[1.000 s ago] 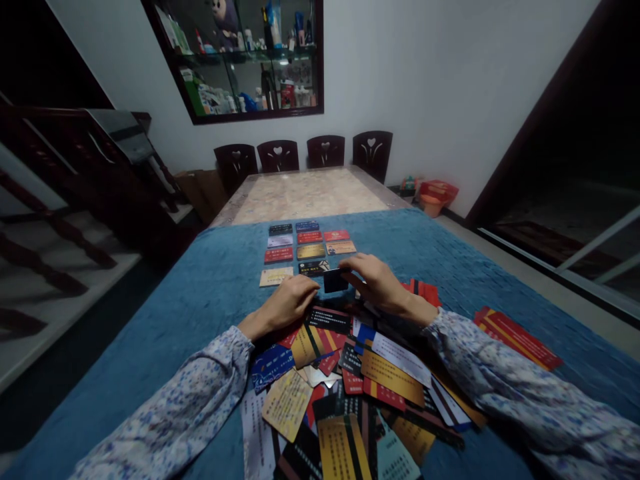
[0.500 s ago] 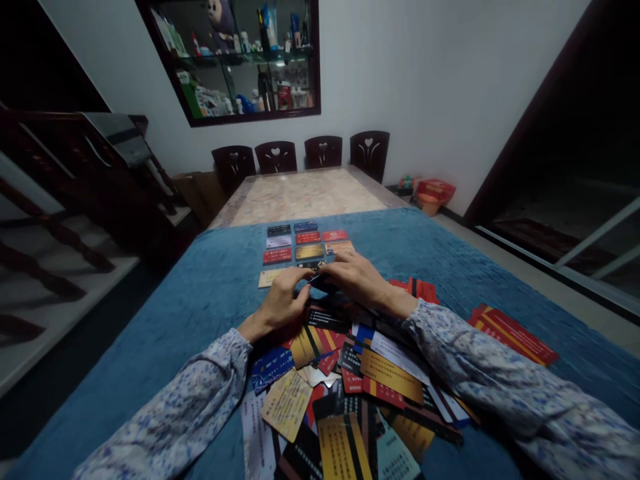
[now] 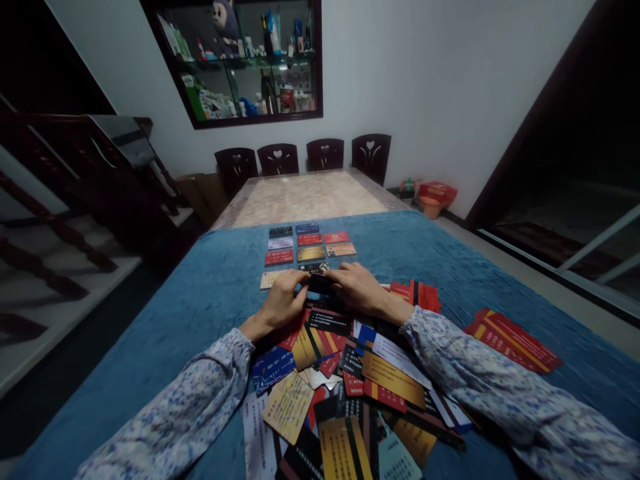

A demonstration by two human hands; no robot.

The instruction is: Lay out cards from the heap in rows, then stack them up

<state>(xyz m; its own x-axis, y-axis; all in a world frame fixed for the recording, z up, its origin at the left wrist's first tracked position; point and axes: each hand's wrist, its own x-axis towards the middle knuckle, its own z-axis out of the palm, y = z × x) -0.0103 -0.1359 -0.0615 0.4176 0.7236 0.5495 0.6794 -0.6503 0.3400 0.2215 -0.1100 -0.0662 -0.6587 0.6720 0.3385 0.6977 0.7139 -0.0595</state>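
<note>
One thin, dark rectangular card (image 3: 320,284), pinched by left hand (image 3: 283,300) and right hand (image 3: 359,289); long axis roughly nine-to-three o'clock.

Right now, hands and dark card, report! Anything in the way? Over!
Left hand, right hand: both gripping dark card. Card between them, print unreadable. Possibly crowding: laid-out cards beyond, loose pile on near side.

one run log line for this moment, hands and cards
left hand: holding dark card | right hand: same card | nearer: jumbled card pile | beyond: laid-out cards
</note>
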